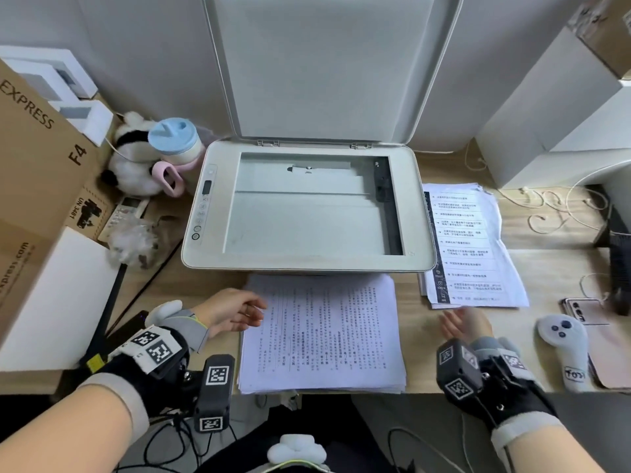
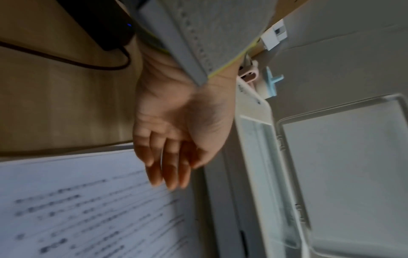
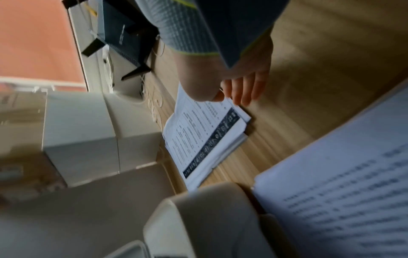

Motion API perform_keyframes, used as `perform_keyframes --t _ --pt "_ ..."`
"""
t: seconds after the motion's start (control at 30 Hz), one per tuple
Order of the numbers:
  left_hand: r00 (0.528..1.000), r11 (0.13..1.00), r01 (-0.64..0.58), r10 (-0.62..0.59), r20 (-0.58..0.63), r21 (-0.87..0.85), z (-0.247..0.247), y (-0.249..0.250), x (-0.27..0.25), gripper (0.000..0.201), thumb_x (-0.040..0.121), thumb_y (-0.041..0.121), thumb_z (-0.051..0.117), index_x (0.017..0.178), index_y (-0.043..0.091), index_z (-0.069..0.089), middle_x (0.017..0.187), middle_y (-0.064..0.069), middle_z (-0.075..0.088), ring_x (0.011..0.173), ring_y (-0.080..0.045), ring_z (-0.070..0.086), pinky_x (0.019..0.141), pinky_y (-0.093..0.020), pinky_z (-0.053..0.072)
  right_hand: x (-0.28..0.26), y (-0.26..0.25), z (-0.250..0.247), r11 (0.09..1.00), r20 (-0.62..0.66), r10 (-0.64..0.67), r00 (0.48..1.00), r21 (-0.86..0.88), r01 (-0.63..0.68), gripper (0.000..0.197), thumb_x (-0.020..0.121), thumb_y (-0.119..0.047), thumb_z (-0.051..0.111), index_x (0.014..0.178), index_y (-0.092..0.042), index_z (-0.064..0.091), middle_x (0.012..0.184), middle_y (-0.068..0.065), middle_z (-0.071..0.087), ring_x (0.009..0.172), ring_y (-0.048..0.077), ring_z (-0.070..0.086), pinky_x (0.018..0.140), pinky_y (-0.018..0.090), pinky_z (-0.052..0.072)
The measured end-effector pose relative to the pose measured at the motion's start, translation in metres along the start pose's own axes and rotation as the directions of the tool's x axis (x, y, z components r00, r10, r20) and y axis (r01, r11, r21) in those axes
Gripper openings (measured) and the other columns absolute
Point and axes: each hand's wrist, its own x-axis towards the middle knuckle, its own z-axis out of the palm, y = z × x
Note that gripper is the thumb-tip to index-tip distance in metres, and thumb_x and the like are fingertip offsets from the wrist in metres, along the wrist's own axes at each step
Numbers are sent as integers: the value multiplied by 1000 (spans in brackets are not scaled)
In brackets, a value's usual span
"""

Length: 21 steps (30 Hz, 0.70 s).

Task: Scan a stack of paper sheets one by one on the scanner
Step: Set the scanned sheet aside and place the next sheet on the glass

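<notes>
The right hand (image 3: 234, 78) hangs over the wooden desk (image 3: 320, 69), fingers straight, just at the near corner of the smaller paper pile (image 3: 203, 136). Beside that pile stands the scanner (image 3: 198, 218); a larger printed stack (image 3: 353, 192) lies apart from it.

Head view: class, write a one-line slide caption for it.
Scanner lid raised, glass bare; left hand reaches over the front paper stack, right hand hovers near the side stack.
</notes>
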Motion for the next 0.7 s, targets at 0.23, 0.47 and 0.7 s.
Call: perform_keyframes --t 0.23,0.47,0.7 --pt "954 994 47 -74 -291 -101 3 -34 15 28 94 8 48 67 13 44 66 -5 41 51 -15 42 41 -19 31 -22 41 31 926 197 123 973 -375 -41 21 98 -17 37 92 -12 57 77 0 62 70 15 50 64 26 37" --pt "963 981 104 -140 -231 -161 8 -43 15 9 94 9 50 101 4 52 80 -8 57 69 -20 55 76 -31 44 -29 59 41 867 210 113 971 -498 7 20 95 -17 45 85 -14 62 81 0 67 75 13 56 63 27 38" --pt "962 999 51 -48 -270 3 9 -50 22 24 78 14 76 95 7 60 80 -8 60 68 -16 53 60 -24 44 -37 70 47 849 226 116 967 -527 21 21 96 -17 45 86 -12 62 83 1 62 77 13 54 65 27 38"
